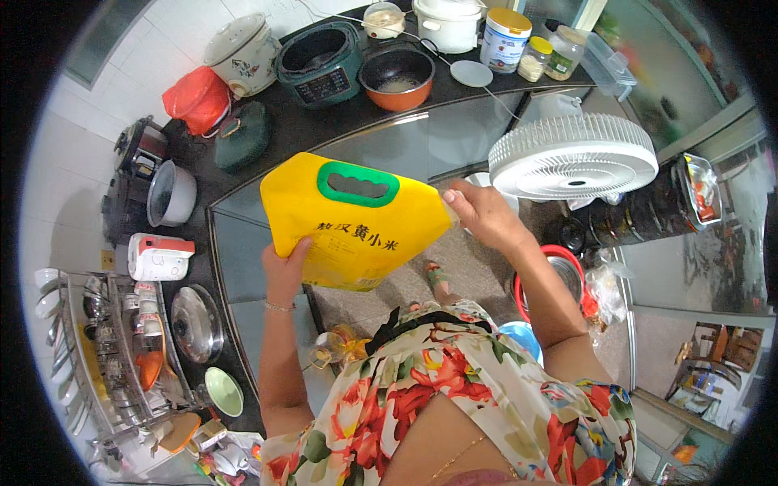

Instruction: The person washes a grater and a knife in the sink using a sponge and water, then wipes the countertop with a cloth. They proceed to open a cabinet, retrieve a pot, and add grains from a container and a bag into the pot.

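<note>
Both hands hold up a yellow plastic grain bag [352, 228] with a green carry handle and printed writing, tilted in front of my body. My left hand [289, 261] grips its lower left edge, thumb on the printed face. At the bag's right corner, my right hand [480, 212] pinches the edge between thumb and fingers. Beyond the bag, on the dark counter, stand an orange pot [397, 82] with a dark inside and some pale contents, and a green rice cooker [319, 67] with its top uncovered. A dark green lid [242, 136] lies left of them.
A white fan [574, 158] stands at the right, close to my right hand. Along the counter are a white ceramic crock [243, 54], a red bag [197, 100], a grey inner pot [173, 193] and a milk powder tin [506, 42]. Oil bottles [340, 345] and a red-rimmed basin [562, 276] stand lower down.
</note>
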Available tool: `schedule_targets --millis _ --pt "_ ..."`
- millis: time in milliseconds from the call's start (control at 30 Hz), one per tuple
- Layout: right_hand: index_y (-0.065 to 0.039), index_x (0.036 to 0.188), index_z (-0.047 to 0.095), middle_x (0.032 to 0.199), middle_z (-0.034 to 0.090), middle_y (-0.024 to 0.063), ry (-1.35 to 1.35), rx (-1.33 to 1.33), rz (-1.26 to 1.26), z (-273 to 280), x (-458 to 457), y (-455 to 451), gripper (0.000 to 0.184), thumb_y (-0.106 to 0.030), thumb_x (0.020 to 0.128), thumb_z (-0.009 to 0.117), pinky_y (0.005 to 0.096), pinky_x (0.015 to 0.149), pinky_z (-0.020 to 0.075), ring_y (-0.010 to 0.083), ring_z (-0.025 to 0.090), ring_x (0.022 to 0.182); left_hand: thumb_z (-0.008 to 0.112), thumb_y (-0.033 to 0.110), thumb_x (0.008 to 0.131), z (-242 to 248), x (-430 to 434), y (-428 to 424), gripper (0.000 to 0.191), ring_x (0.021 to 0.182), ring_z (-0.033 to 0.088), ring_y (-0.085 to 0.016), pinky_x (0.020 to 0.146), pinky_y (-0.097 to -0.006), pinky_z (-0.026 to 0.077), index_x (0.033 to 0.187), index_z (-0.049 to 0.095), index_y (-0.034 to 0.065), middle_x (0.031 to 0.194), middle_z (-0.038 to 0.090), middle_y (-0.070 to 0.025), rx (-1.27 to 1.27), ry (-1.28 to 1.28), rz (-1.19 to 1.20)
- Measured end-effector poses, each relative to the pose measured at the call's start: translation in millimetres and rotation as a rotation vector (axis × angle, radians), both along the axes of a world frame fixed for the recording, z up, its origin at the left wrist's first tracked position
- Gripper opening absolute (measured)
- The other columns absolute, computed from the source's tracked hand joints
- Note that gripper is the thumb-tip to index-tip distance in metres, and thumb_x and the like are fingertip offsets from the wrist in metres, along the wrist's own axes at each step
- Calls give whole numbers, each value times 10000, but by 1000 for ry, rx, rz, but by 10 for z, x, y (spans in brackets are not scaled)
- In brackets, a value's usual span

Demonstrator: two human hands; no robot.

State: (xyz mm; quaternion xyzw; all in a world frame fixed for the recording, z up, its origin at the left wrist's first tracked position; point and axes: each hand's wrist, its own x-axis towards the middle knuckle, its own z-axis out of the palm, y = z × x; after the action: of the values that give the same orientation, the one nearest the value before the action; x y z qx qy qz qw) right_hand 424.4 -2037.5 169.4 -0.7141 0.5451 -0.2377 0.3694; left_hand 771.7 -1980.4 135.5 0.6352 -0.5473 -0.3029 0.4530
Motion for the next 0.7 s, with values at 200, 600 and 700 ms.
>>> schedule_targets --millis 200,600,700 --pt "-55 1179 474 967 584 164 -389 -158 158 -493 120 -309 329 -267 929 451 352 757 458 289 589 879 665 164 822 344 243 -225 225 732 598 -110 633 -265 460 921 637 -37 815 675 -80 48 -318 8" --pt "-80 1297 418 1237 489 36 -851 181 198 -602 476 -1048 531 29 798 565 289 940 399 125 492 1085 660 204 829 608 761 -834 272 686 598 -112 612 -261 451 942 623 -41 775 667 -93 69 -398 6" --pt "-79 1244 462 1155 532 40 -869 286 15 -597 705 -1146 421 -53 828 521 297 874 446 137 532 1003 653 224 831 612 947 -1090 284 648 599 -125 587 -270 446 939 621 -37 733 651 -115 66 -509 -29"
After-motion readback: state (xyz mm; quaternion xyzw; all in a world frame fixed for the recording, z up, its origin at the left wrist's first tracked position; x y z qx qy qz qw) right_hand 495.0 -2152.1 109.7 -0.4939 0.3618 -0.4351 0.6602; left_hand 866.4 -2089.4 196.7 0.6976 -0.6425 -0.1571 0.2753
